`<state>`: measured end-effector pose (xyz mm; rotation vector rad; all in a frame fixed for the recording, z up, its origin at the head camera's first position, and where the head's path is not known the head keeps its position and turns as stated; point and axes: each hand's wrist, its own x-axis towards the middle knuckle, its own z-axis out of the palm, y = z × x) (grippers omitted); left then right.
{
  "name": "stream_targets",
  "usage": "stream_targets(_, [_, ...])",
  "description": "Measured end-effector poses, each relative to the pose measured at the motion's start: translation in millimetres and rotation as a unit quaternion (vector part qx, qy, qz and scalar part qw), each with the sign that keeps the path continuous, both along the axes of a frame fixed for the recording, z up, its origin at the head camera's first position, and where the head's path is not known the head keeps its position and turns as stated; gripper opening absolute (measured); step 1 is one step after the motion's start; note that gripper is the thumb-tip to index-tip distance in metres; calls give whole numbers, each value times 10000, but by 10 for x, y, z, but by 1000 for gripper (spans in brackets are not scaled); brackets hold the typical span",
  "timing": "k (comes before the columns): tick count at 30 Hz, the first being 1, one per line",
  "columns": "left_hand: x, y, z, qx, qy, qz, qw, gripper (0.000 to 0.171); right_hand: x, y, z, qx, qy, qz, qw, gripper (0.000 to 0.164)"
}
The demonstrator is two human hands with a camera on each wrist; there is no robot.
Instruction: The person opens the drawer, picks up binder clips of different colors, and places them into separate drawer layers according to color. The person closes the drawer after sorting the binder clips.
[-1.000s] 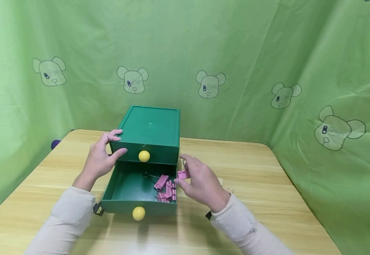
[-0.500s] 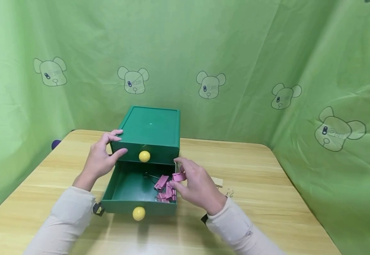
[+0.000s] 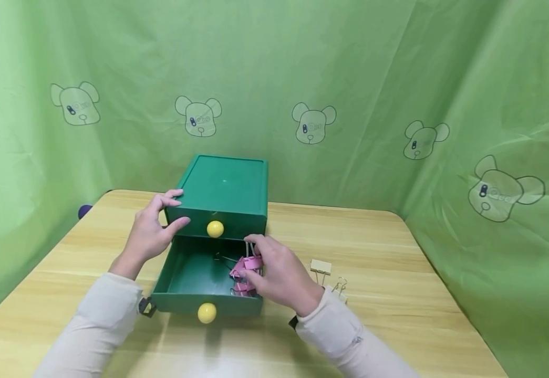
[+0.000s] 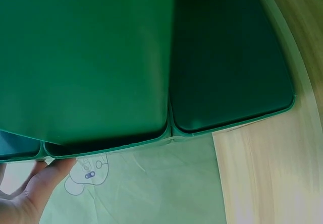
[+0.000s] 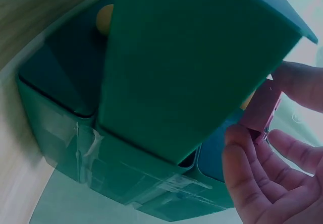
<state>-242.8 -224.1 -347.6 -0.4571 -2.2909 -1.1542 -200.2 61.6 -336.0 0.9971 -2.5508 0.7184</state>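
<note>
A green drawer unit (image 3: 224, 181) with yellow ball knobs stands on the table, one lower drawer (image 3: 186, 278) pulled out. My left hand (image 3: 147, 231) rests on its front left corner, thumb against the upper front and fingertips at the top edge. Over the right side of the open drawer, my right hand (image 3: 281, 275) pinches a pink binder clip (image 5: 262, 105) by its body, handles pointing up. Below it, several pink binder clips (image 3: 242, 287) lie in the drawer's right part, partly hidden by the hand. A dark-ended clip (image 3: 217, 256) lies farther back inside.
Right of the unit, a pale yellow binder clip (image 3: 320, 266) lies on the wooden table (image 3: 387, 315). Another pale clip (image 3: 340, 286) is partly covered by the right sleeve. A green curtain (image 3: 255, 68) with bear-head drawings surrounds the table.
My right hand has carried the pink binder clip left, from beside the drawer's right wall to above the drawer. The pale clips on the table have come into sight. My left hand stays put.
</note>
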Motion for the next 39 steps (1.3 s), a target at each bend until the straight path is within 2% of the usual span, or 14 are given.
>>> stream_targets(8, [3,4,7,-22,-53,-27,10000,34,-31,-8,-47,-109,-5,91,9999,56])
stream_targets(12, [8,-13,10,-21,-276,-129,9995,39,-52,-18,-73,-246,-141,167,9995,56])
stream_targets(15, [41,-31,15,97,-624,-413,9972,48,-61,-16,-87,-393,-385,249,9982,59])
stream_targets(18, [85,-61,2,213,-1016,-807,9913,66,-74,9,-100,-650,-495,335,9961,59])
stream_targets(22, [150,-132,-54,304,-1373,-1248,9822,96,-126,82,-131,-1282,-354,441,9901,54])
stream_targets(25, [199,-219,-122,169,-1492,-1549,9765,108,-185,180,-186,-1850,-461,498,9804,54])
stream_targets(28, [258,-324,-200,-165,-1616,-1817,9699,115,-233,306,-264,-2163,-858,548,9710,62])
stream_targets(30, [303,-396,-251,-414,-1633,-1973,9658,119,-268,390,-333,-2128,-1161,684,9678,74])
stream_targets(36, [401,-557,-376,-767,-1507,-2485,9538,123,-347,535,-538,-1336,-1797,1170,9676,120])
stream_targets(39, [421,-588,-434,-727,-1499,-2848,9440,123,-351,545,-611,-886,-2026,1190,9680,133])
